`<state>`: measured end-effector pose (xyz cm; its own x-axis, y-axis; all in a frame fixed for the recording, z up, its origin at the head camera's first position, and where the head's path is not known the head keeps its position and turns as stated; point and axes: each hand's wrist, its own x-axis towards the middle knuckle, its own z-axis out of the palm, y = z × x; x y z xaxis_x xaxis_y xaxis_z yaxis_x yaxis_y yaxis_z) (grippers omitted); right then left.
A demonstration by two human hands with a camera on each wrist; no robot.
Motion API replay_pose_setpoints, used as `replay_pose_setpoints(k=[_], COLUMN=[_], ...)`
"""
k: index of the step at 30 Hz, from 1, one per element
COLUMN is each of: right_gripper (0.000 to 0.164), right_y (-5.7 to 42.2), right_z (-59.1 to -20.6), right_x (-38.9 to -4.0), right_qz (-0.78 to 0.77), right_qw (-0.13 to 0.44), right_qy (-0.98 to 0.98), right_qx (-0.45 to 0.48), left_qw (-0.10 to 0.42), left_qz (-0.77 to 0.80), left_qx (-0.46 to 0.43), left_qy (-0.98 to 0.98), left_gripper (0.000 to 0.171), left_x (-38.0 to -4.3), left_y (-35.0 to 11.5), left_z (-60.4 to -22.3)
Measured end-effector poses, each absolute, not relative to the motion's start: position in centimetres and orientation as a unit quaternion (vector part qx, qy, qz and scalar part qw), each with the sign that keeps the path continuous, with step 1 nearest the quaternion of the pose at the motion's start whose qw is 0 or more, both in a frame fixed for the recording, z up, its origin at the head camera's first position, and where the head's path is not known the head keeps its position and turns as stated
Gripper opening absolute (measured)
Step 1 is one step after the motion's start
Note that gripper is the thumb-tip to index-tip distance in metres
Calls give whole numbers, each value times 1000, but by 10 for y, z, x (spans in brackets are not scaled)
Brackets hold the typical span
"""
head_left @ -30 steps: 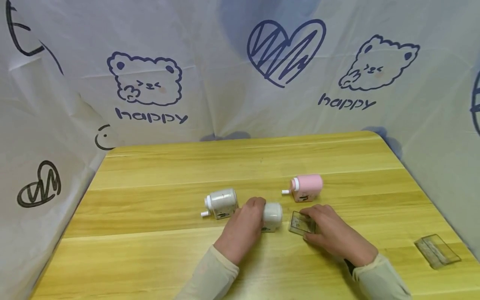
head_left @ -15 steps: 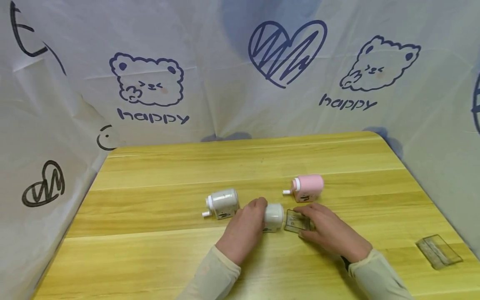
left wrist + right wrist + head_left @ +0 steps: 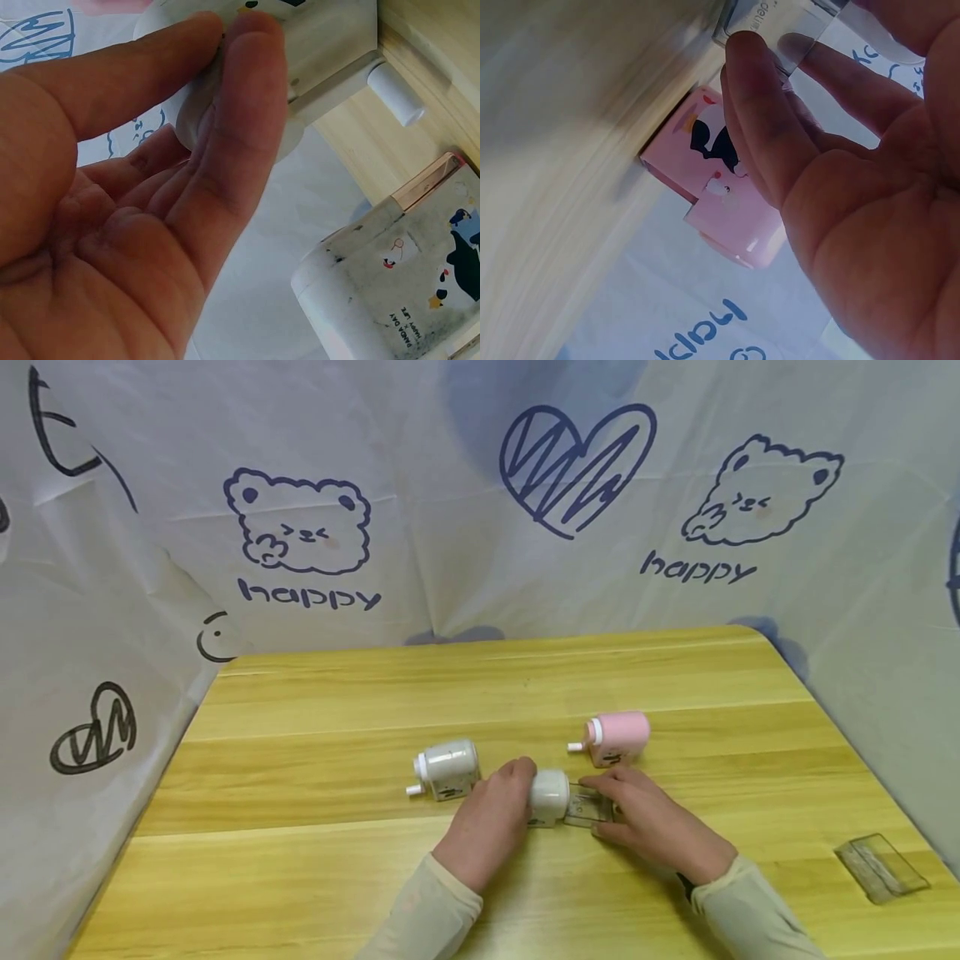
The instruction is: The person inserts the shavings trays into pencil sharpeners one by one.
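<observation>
My left hand [image 3: 491, 822] grips a white crank pencil sharpener [image 3: 550, 797] lying mid-table, fingers over its crank end. In the left wrist view, thumb and fingers close round the sharpener body [image 3: 337, 37], its white crank knob [image 3: 397, 94] sticking out. My right hand [image 3: 652, 818] pinches a clear shavings drawer [image 3: 587, 807] between thumb and fingers, right at the sharpener's right end. Lettering shows on the drawer [image 3: 759, 21] in the right wrist view. How deep the drawer sits in the body is hidden.
Left of my hands lies a second white pencil sharpener [image 3: 450, 770], crank to the left. A pink one [image 3: 622, 739] stands behind my right hand. Another clear drawer [image 3: 881, 868] rests near the table's right edge. A printed cloth [image 3: 435, 527] hangs behind the table [image 3: 315, 877].
My right hand has slid the clear drawer leftward, closing the gap to the sharpener's right end. My left hand has kept its grip and barely moved.
</observation>
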<state>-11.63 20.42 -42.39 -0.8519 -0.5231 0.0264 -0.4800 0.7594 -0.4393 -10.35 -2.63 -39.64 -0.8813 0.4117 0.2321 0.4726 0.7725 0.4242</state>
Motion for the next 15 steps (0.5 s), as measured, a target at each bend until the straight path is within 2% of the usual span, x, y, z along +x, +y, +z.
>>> replay_pose_setpoints(k=[15], right_gripper=[55], right_y=[200], right_z=[-428], right_x=[-117], right_qz=[-219], right_qw=[48], right_qy=[936], right_qx=[-272], left_qw=[54], left_qz=[-242], left_qx=[-232], left_qy=[-941], left_gripper=[26], left_x=[-104], left_y=[-25], left_z=[-397])
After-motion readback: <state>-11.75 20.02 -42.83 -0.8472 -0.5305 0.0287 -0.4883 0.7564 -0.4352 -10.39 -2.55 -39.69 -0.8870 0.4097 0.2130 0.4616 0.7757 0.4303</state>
